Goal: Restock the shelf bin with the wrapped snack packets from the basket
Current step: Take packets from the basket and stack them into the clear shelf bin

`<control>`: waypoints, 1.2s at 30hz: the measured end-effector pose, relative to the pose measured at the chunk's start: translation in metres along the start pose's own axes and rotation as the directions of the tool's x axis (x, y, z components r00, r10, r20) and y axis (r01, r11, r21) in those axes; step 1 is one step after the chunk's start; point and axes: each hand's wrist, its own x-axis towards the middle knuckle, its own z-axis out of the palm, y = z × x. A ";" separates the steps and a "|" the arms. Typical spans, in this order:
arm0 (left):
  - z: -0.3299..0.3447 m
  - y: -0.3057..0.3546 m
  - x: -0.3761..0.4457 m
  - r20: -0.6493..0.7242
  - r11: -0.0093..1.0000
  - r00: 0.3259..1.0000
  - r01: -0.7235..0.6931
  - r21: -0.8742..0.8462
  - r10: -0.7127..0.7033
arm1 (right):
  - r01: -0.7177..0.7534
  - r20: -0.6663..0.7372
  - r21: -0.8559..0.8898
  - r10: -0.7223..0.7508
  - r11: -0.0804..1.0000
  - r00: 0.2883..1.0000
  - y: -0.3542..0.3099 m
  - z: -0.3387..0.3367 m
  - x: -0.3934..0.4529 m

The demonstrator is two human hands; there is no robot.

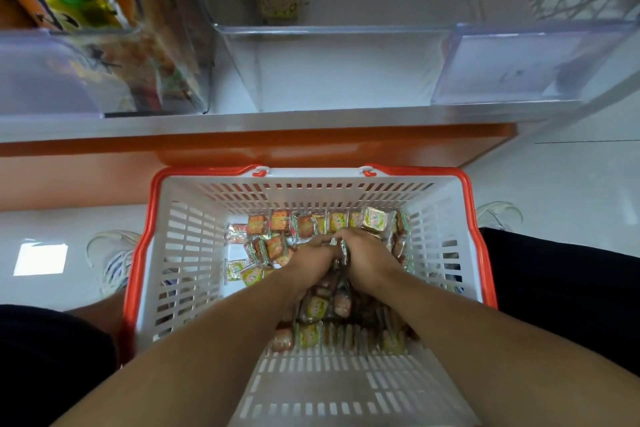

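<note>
Inside basket (pixel 180 253), both hands (pixel 341 258) clasp gathered snack packets (pixel 341 288).

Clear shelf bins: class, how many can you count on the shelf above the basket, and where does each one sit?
3. One bin at left holds colourful packs, the middle bin shows one packet at its back, and another bin sits at right. More may lie outside the frame.
</note>
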 end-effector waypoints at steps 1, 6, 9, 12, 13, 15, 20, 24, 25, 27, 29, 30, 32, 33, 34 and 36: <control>-0.005 0.002 -0.004 0.031 1.000 0.999 -0.008 0.001 0.008 | -0.004 0.025 -0.007 0.004 1.000 1.000 -0.004 -0.005 -0.001; -0.029 0.023 -0.036 0.179 1.000 0.984 0.017 0.006 -0.018 | 0.053 0.214 -0.236 -0.001 0.970 0.977 -0.051 -0.043 -0.009; -0.035 0.046 -0.062 0.232 1.000 0.972 -0.019 -0.022 0.024 | 0.120 0.240 -0.354 -0.034 0.928 0.970 -0.087 -0.077 -0.024; -0.044 0.080 -0.095 0.305 0.997 0.949 -0.079 -0.020 0.081 | 0.217 0.348 -0.419 -0.065 0.882 0.935 -0.122 -0.126 -0.047; -0.049 0.093 -0.109 0.347 0.997 0.934 -0.073 -0.034 0.080 | 0.251 0.367 -0.422 -0.089 0.871 0.926 -0.133 -0.145 -0.056; -0.063 0.118 -0.140 0.460 0.996 0.885 -0.049 -0.069 0.076 | 0.280 0.313 -0.381 -0.162 0.881 0.936 -0.152 -0.183 -0.079; -0.086 0.167 -0.224 0.588 0.983 0.790 -0.104 -0.150 0.173 | 0.242 0.121 0.248 -0.278 0.938 0.953 -0.171 -0.245 -0.137; -0.085 0.193 -0.275 0.581 0.957 0.762 -0.193 -0.215 0.285 | 0.171 0.069 0.610 -0.267 0.774 0.961 -0.173 -0.272 -0.161; -0.085 0.196 -0.283 0.560 0.949 0.768 -0.214 -0.233 0.311 | 0.151 0.072 0.666 -0.264 0.730 0.962 -0.174 -0.278 -0.163; -0.086 0.197 -0.294 0.501 0.919 0.779 -0.248 -0.305 0.377 | 0.092 0.107 0.757 -0.262 0.647 0.959 -0.177 -0.287 -0.165; -0.086 0.197 -0.299 0.439 0.869 0.769 -0.303 -0.391 0.466 | 0.087 0.096 0.793 -0.265 0.603 0.959 -0.181 -0.292 -0.164; -0.084 0.198 -0.300 0.396 0.840 0.765 -0.337 -0.425 0.507 | 0.109 0.058 0.804 -0.259 0.585 0.964 -0.182 -0.292 -0.163; -0.078 0.201 -0.300 0.288 0.787 0.768 -0.414 -0.457 0.572 | 0.172 -0.058 0.838 -0.230 0.518 0.972 -0.184 -0.290 -0.159; -0.075 0.201 -0.299 0.226 0.765 0.774 -0.449 -0.462 0.591 | 0.206 -0.115 0.856 -0.212 0.475 0.970 -0.184 -0.286 -0.158; -0.073 0.202 -0.299 0.170 0.746 0.780 -0.475 -0.467 0.603 | 0.238 -0.168 0.867 -0.192 0.439 0.967 -0.185 -0.284 -0.157; -0.071 0.203 -0.298 0.082 0.711 0.778 -0.519 -0.474 0.622 | 0.275 -0.233 0.884 -0.153 0.379 0.960 -0.186 -0.283 -0.155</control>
